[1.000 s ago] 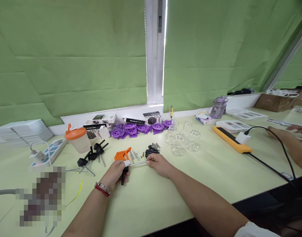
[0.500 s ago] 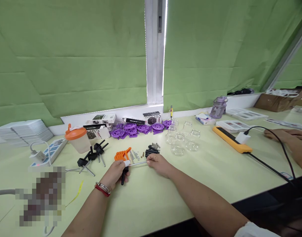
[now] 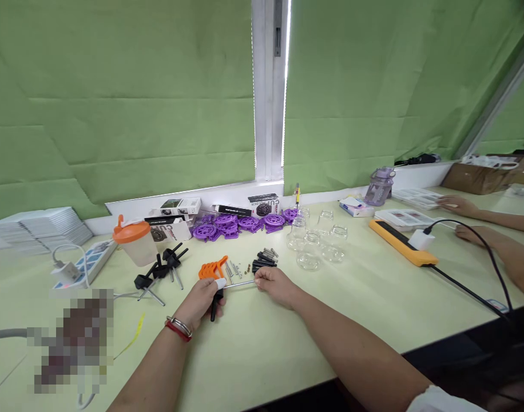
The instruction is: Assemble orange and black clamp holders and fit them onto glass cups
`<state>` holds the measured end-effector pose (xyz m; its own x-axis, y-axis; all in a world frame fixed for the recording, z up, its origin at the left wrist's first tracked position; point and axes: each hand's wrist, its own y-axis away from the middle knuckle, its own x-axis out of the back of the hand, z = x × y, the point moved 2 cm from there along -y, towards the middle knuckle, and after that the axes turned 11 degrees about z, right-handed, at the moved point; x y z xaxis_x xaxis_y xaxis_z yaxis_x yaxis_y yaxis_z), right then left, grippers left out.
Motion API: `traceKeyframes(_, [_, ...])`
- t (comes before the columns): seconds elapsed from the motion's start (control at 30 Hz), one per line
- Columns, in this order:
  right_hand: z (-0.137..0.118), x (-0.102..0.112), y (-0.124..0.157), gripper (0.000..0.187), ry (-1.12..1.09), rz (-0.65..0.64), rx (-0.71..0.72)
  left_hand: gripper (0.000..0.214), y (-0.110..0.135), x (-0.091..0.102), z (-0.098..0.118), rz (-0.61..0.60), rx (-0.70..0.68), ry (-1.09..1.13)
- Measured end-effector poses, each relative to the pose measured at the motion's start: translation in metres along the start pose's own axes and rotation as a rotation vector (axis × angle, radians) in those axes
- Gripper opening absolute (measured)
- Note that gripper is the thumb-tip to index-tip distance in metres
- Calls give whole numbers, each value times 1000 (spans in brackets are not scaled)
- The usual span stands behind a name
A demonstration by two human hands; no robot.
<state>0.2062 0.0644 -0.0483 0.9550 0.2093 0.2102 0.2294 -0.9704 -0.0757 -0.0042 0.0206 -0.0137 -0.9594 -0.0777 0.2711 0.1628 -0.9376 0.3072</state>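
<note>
Metal rod [image 3: 241, 284], slim and nearly level, spans the gap between the person's two hands over the near part of the pale table [image 3: 305, 343]. The left hand [image 3: 202, 297], its thumb tip covered in white, is closed on a black piece [image 3: 214, 309] and the rod's left end — whether the two are joined, I cannot tell. The right hand [image 3: 274, 285] pinches the other end between thumb and fingers.

Just past the hands lie a row of orange parts [image 3: 209, 269], some small metal screws [image 3: 229, 270], a bundle of black tubes [image 3: 263, 262] and, behind those, springs [image 3: 270, 252]. Off to the left, three black parts [image 3: 160, 269] with metal rods rest together. On the right side, a yellow power strip [image 3: 388, 237] slants across the table, and another person's hands [image 3: 472, 235] are beyond it.

Farther back stand clear jars [image 3: 309, 260] and an orange-lidded cup [image 3: 135, 246]. Behind them come purple wheel-like parts [image 3: 230, 224], then printed boxes [image 3: 264, 207] and a purple bottle [image 3: 378, 191] — and, farthest off, green sheets [image 3: 159, 97] either side of a white window frame [image 3: 267, 91].
</note>
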Motion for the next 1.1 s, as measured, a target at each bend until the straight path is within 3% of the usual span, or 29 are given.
traceKeyframes(1.1, [-2, 1, 0, 9, 21, -5, 7, 27, 0, 0, 1, 15, 5, -10])
